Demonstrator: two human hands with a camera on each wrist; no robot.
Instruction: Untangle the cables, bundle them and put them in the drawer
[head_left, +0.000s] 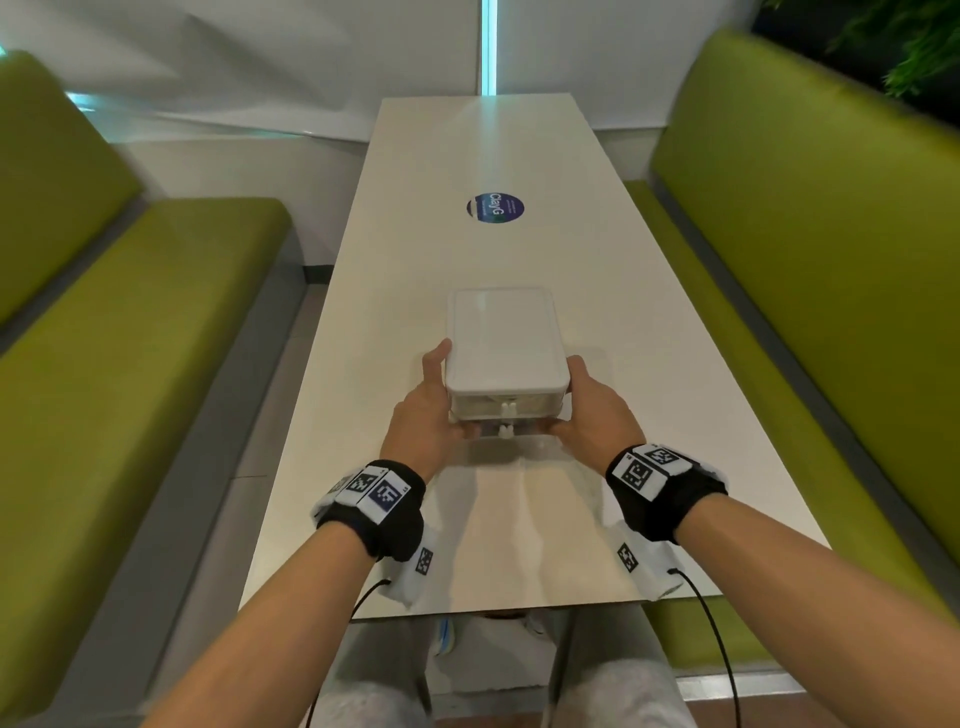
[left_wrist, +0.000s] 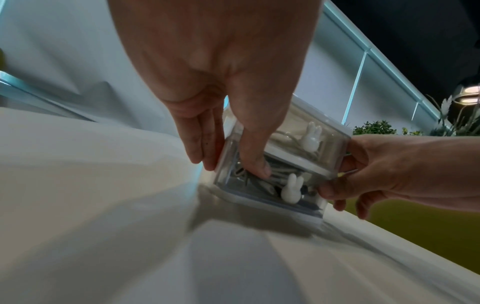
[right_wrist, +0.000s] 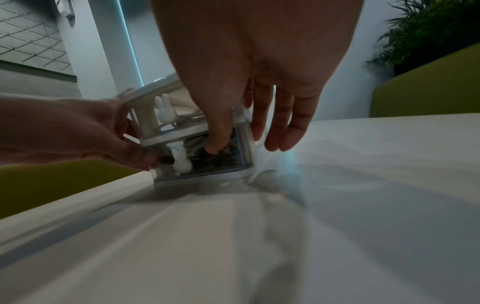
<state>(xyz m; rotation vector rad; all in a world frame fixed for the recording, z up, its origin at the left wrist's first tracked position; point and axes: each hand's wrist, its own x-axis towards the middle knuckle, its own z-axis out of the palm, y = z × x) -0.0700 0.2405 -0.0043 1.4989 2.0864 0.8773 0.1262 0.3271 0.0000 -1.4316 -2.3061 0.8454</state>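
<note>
A small white drawer box (head_left: 501, 338) with two clear drawers stands on the white table (head_left: 467, 545) in front of me. My left hand (head_left: 423, 415) holds its left front corner: the thumb presses the lower drawer's front and the fingers lie along the side. My right hand (head_left: 592, 410) holds the right front corner the same way. In the left wrist view, grey and dark cables (left_wrist: 272, 176) show inside the lower drawer and a pale cable (left_wrist: 288, 137) inside the upper one. Both drawers look pushed in. Each has a white rabbit-shaped knob (left_wrist: 292, 190).
Green upholstered benches (head_left: 130, 364) (head_left: 805, 260) run along both long sides of the narrow table. A round blue sticker (head_left: 495, 208) lies on the tabletop beyond the box. A white wall closes the far end, and plants (right_wrist: 428, 30) stand behind the right bench.
</note>
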